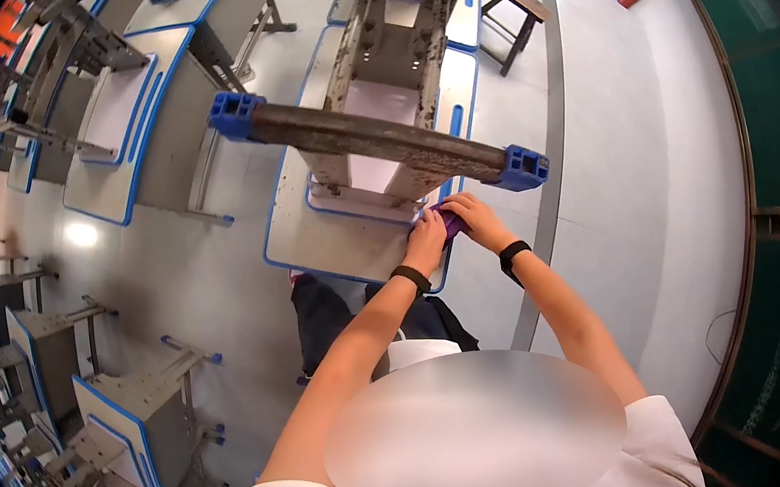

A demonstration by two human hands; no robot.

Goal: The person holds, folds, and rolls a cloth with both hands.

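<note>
Both my hands are at the near right corner of a pale desk (295,236) with blue edging. Between them is a crumpled purple cloth (452,223), mostly covered by my fingers. My left hand (426,245) grips its left side with bent fingers. From the right, my right hand (479,222) closes on the same cloth. Right beyond my fingers, an upturned desk (377,142) rests on the pale one, its worn metal legs pointing up at me. A blue foot cap (523,167) on its crossbar sits just above my right hand.
Rows of desks, several with upturned furniture on top, such as this desk (121,111), fill the left side. A stool (518,15) stands past the far right side. A grey floor strip (551,153) runs along the right, and a green chalkboard (774,94) lines the wall.
</note>
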